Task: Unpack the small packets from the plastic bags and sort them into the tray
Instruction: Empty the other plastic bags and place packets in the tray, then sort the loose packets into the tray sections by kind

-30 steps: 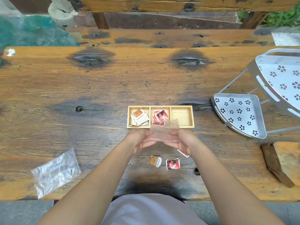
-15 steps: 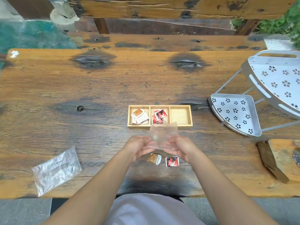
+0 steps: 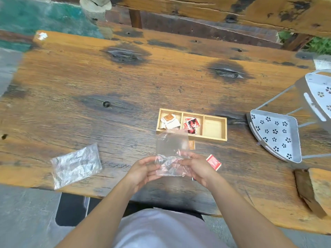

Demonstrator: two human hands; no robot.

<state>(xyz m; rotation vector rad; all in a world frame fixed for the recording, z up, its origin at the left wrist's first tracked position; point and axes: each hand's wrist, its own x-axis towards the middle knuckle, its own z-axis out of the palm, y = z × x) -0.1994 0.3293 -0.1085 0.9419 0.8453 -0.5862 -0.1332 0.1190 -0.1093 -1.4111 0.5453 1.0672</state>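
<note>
My left hand [image 3: 143, 169] and my right hand [image 3: 194, 166] both pinch a clear plastic bag [image 3: 172, 149], held upright just in front of the wooden tray [image 3: 214, 139]. The tray has three compartments: brown and white packets [image 3: 169, 120] in the left one, red packets [image 3: 191, 125] in the middle, nothing in the right. A red packet [image 3: 213, 162] lies on the table beside my right hand. A brown packet [image 3: 191, 144] shows behind the bag's right edge. Whether the bag holds anything I cannot tell.
A crumpled clear bag [image 3: 76, 164] lies near the table's front edge at the left. A grey perforated metal rack [image 3: 275, 135] lies on its side at the right. A wooden block [image 3: 315, 190] sits at the front right corner.
The view has swung left and tilted. My hands have turned the bag more upright. A red packet now lies to the right of my right hand, and the brown packet sits nearer the tray.
</note>
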